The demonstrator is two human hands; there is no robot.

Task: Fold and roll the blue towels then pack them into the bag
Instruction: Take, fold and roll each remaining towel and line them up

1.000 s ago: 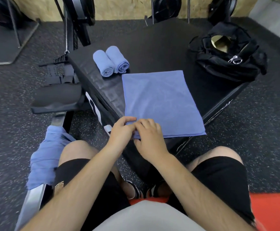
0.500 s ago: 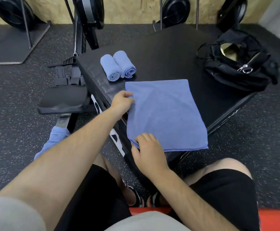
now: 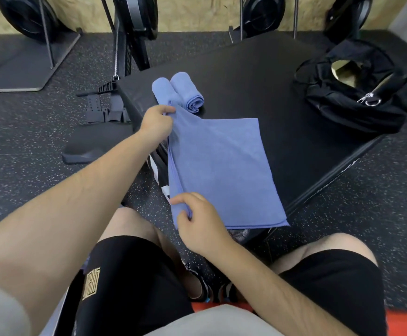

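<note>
A folded blue towel point(image 3: 222, 170) lies flat on the black box point(image 3: 258, 76) in front of me. My left hand point(image 3: 156, 122) pinches the towel's far left corner and holds it raised off the box. My right hand point(image 3: 197, 219) pinches the near left corner, also lifted. Two rolled blue towels point(image 3: 180, 93) lie side by side just beyond my left hand. The black bag point(image 3: 357, 93) sits open at the box's right end, its zipper pull showing.
A rowing machine's rail, footplates point(image 3: 103, 110) and seat point(image 3: 93, 146) stand left of the box. Black fan wheels and stands line the far wall. Speckled rubber floor surrounds the box. My knees are close to its near edge.
My left hand moved from the near edge up the towel's left side to the far corner. Both hands now lift the left edge off the box.
</note>
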